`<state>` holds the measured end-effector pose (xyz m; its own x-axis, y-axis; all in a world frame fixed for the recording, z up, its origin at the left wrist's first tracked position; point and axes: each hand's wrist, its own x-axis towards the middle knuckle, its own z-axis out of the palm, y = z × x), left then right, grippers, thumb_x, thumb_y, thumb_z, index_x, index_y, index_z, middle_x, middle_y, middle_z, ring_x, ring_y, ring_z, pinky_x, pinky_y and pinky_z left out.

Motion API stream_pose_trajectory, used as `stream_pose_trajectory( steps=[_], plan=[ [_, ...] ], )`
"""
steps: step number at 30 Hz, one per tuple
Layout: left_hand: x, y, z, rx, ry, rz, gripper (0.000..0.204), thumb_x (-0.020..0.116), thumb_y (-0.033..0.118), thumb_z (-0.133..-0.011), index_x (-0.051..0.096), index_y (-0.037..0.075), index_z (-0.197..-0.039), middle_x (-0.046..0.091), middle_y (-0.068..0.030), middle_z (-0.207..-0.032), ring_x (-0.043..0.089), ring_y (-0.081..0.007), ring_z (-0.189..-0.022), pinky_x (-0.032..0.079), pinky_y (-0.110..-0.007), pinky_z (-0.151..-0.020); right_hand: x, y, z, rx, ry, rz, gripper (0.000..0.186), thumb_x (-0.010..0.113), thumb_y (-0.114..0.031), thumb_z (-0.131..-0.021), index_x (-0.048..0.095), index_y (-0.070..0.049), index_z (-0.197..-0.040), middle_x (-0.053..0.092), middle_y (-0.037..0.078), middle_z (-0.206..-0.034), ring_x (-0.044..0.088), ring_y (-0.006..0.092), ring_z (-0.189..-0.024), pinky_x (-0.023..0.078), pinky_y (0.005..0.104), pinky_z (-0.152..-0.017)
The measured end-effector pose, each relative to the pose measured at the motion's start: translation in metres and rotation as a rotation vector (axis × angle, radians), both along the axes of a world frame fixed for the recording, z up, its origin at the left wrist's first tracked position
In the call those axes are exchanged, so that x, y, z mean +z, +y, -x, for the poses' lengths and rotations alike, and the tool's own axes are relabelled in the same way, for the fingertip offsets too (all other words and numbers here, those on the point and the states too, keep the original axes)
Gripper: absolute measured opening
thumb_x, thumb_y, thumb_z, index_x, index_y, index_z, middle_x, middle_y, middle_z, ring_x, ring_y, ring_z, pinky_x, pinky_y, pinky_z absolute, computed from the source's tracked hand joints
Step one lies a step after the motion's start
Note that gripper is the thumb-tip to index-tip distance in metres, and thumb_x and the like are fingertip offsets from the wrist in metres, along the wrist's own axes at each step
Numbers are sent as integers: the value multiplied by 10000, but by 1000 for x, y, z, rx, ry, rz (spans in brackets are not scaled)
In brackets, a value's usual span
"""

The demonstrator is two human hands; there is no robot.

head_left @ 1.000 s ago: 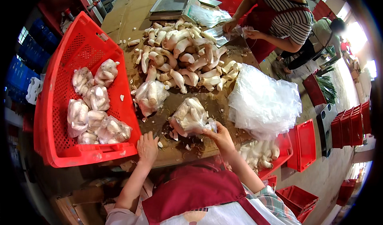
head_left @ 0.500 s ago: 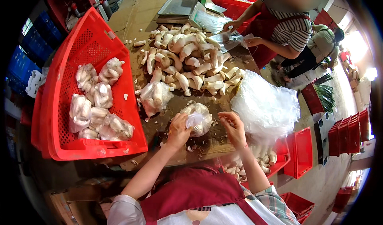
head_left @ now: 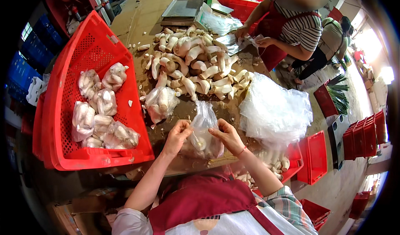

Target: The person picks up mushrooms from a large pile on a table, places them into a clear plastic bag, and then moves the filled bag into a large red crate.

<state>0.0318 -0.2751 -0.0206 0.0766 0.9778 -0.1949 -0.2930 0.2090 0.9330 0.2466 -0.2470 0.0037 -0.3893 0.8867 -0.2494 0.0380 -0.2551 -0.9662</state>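
Observation:
A clear plastic bag of king oyster mushrooms (head_left: 204, 145) sits at the table's near edge, its loose neck stretching away from me. My left hand (head_left: 178, 137) is closed on the bag's left side, thumb and fingers pinched together. On the opposite side, my right hand (head_left: 228, 136) pinches the plastic between thumb and fingers. Just beyond my left hand stands another filled bag of mushrooms (head_left: 161, 103). Behind both bags spreads a large heap of loose king oyster mushrooms (head_left: 196, 60).
To the left, a red crate (head_left: 100, 152) holds several filled bags. A pile of clear plastic bags (head_left: 275, 110) lies right of my hands. A scale (head_left: 183, 8) stands at the back. Across the table, a co-worker (head_left: 291, 31) handles a plastic bag. More red crates (head_left: 313, 158) are at right.
The filled bag has been turned, so its neck, formerly bunched in my left hand, now spreads loosely away from me. My right hand has moved left from beside the bag and grips it.

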Motion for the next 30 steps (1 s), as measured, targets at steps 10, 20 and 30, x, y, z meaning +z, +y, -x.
stream_pose_trajectory(
  steps=[10, 20, 30],
  plan=[
    [18, 32, 11, 113, 203, 69, 368, 628, 270, -891, 553, 21, -1152, 617, -72, -1034, 553, -133, -938, 448, -250, -774, -10, 16, 4, -296, 342, 154, 226, 629, -163, -901, 495, -76, -1061, 568, -13, -871, 510, 72, -806, 423, 228, -748],
    [-38, -77, 26, -3, 717, 67, 375, 696, 343, -838, 562, 10, -948, 607, -81, -785, 603, -167, -723, 487, -321, -655, -67, -58, -52, -212, -76, 46, 490, 706, -164, -836, 465, -46, -1246, 568, 91, -1163, 547, 179, -1056, 452, 301, -900],
    [-31, -52, -7, -6, 1072, -341, 202, 580, 161, -869, 523, 27, -728, 581, -159, -688, 593, -336, -641, 451, -430, -564, -90, -41, -41, -275, -255, -13, 160, 676, -143, -826, 605, -1, -854, 597, 15, -703, 528, 78, -693, 445, 238, -639]
  ],
)
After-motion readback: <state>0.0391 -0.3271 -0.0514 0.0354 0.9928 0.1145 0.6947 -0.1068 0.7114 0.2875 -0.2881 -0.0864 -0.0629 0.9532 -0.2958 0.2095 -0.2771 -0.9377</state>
